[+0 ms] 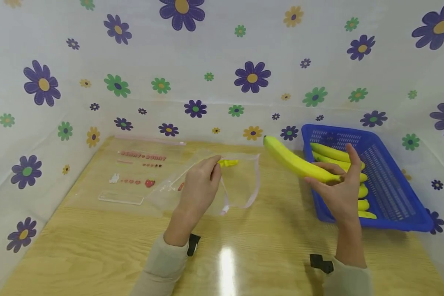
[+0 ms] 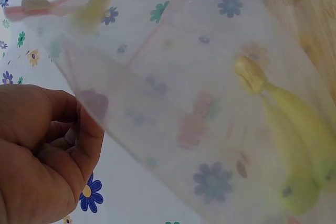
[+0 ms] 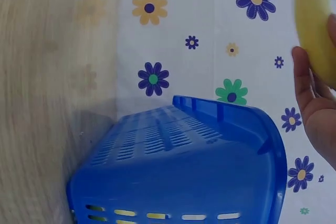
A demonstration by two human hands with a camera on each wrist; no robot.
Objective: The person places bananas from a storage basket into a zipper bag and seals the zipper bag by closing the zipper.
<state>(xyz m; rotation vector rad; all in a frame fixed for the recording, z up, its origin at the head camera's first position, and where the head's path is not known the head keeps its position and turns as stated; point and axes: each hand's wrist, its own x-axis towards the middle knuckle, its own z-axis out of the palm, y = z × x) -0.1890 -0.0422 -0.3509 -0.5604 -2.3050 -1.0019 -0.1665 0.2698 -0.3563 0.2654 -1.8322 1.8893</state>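
My left hand [image 1: 200, 185] pinches the edge of a clear zip bag [image 1: 240, 185], its pink-lined mouth spread apart toward the right. Inside that bag, two yellow-green bananas [image 2: 294, 135] joined at the stem show through the plastic in the left wrist view; in the head view my hand covers most of them. A single banana [image 1: 292, 160] is gripped near one end by my right hand [image 1: 340, 189], between thumb and fingers, its greenish tip pointing up and left toward the bag. The right hand is raised in front of the blue basket [image 1: 399, 224].
Several more bananas [image 1: 333, 154] lie along the left side of the basket at the right. A second clear zip bag [image 1: 129, 189] with red lettering lies flat at the left of the wooden table [image 1: 107, 250]. Flower-printed cloth [image 1: 222, 49] stands behind and along both sides.
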